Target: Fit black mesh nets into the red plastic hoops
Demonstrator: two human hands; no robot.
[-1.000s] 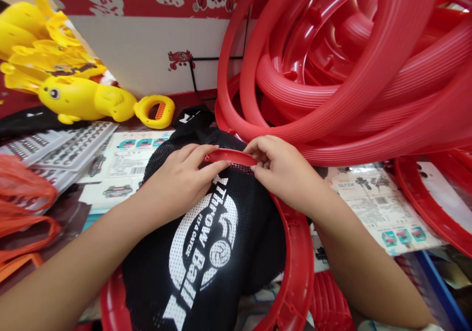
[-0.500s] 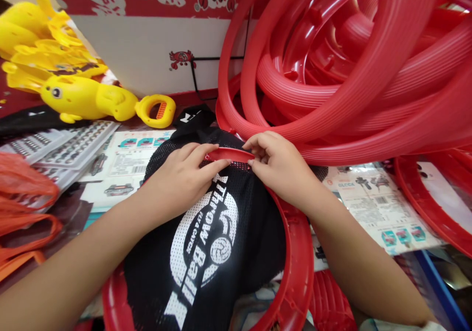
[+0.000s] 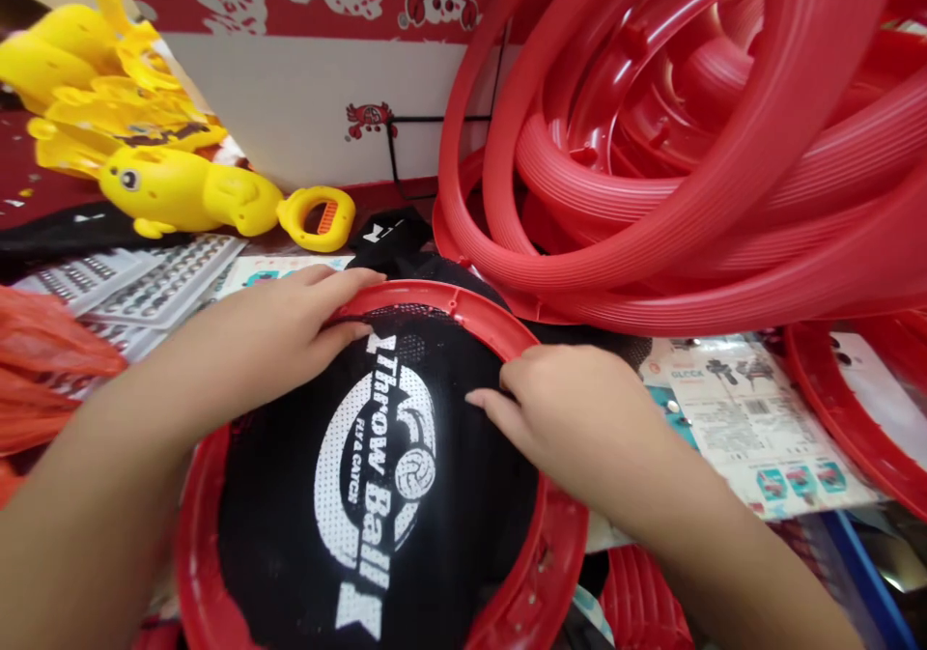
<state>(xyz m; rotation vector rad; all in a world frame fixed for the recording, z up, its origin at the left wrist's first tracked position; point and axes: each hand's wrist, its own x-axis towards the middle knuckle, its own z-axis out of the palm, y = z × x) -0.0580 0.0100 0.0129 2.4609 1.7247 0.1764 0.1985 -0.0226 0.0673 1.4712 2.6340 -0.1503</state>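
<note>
A red plastic ring (image 3: 557, 544) lies in front of me with black mesh fabric (image 3: 449, 495) printed "Throw Ball" stretched inside it. My left hand (image 3: 267, 331) rests on the ring's upper left rim, fingers extended and pressing the mesh edge near the rim. My right hand (image 3: 572, 418) lies on the right rim, fingers curled and pressing mesh against the ring. Neither hand lifts anything.
A big pile of red rings (image 3: 688, 148) leans at the back right. Yellow toy launchers (image 3: 181, 191) lie at the back left beside blister trays (image 3: 145, 278). Printed cards (image 3: 760, 418) lie at the right, orange netting (image 3: 36, 370) at the left, more red rings (image 3: 855, 409) at the far right.
The mesh now sits inside the ring instead of bulging over its top edge. My hands have spread apart along the rim, the right one moving down to the right side.
</note>
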